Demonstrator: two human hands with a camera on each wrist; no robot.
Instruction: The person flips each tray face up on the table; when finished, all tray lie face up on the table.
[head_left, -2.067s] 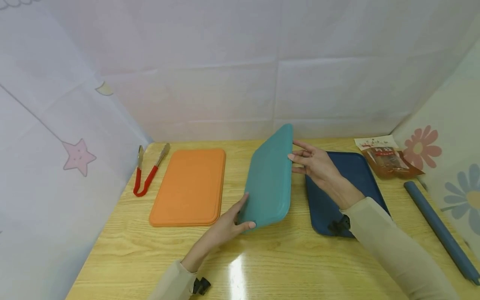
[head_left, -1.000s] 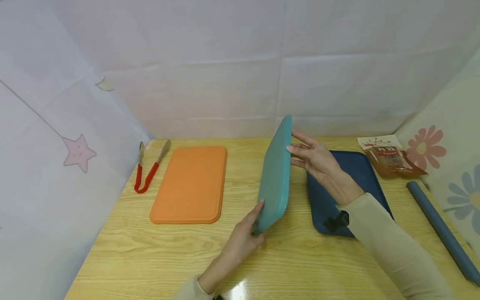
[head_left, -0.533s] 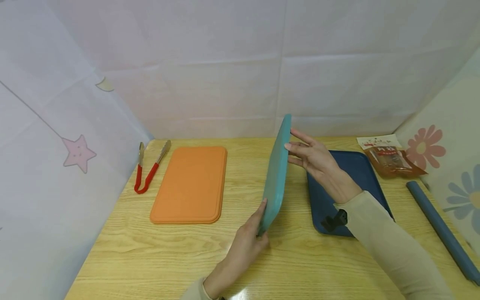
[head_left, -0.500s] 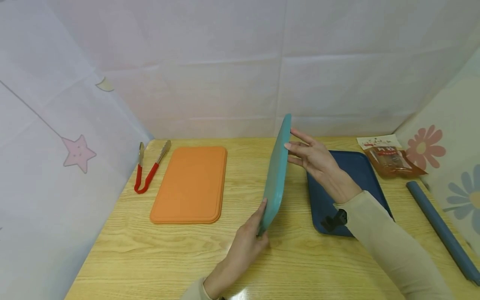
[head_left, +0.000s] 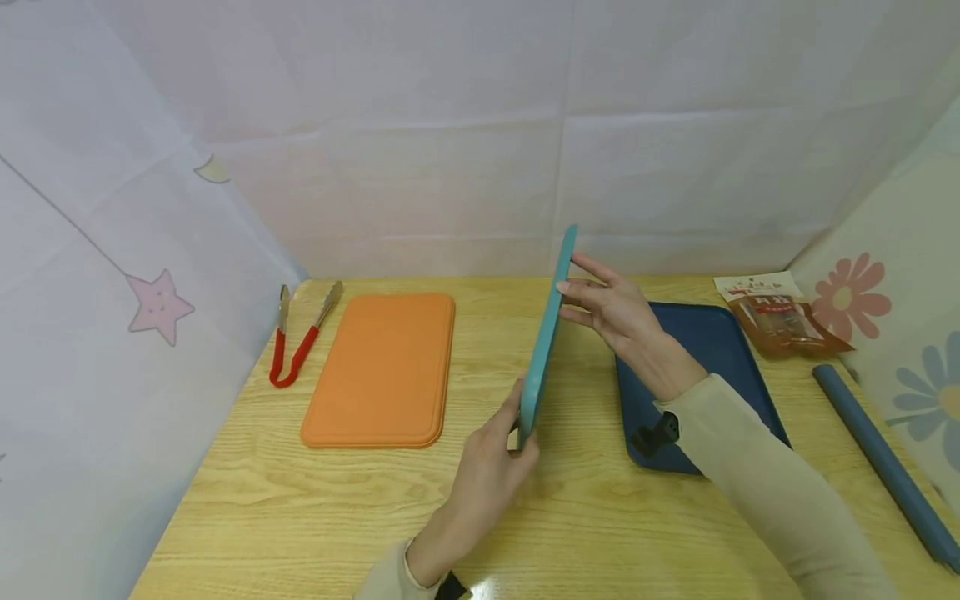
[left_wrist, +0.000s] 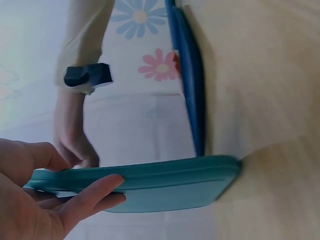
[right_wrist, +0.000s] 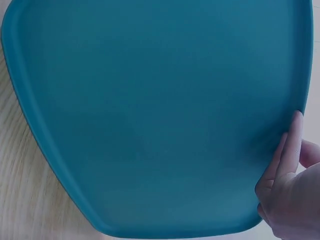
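Note:
A teal tray (head_left: 542,350) stands nearly on edge above the table, its thin side toward the head camera. At its near lower end my left hand (head_left: 487,471) grips the rim, with thumb and fingers on opposite faces, as the left wrist view also shows. My right hand (head_left: 626,321) pinches the upper right edge. In the right wrist view the broad face of the teal tray (right_wrist: 150,115) fills most of the picture, with the right hand (right_wrist: 290,185) at its lower right edge. Behind the right forearm lies a navy tray (head_left: 693,333), partly covered by the sleeve.
An orange rectangular tray or board (head_left: 378,367) lies left of centre on the wooden table (head_left: 262,517). Red-handled tongs (head_left: 296,350) rest beside it. At the right are a brown food packet (head_left: 783,321) and a dark blue-grey roll (head_left: 885,467). A pale curtain (head_left: 435,167) hangs behind.
The teal tray has turned from showing its broad face to nearly edge-on. My left hand has moved right and slightly up with its lower end; the right hand has shifted a little left and up.

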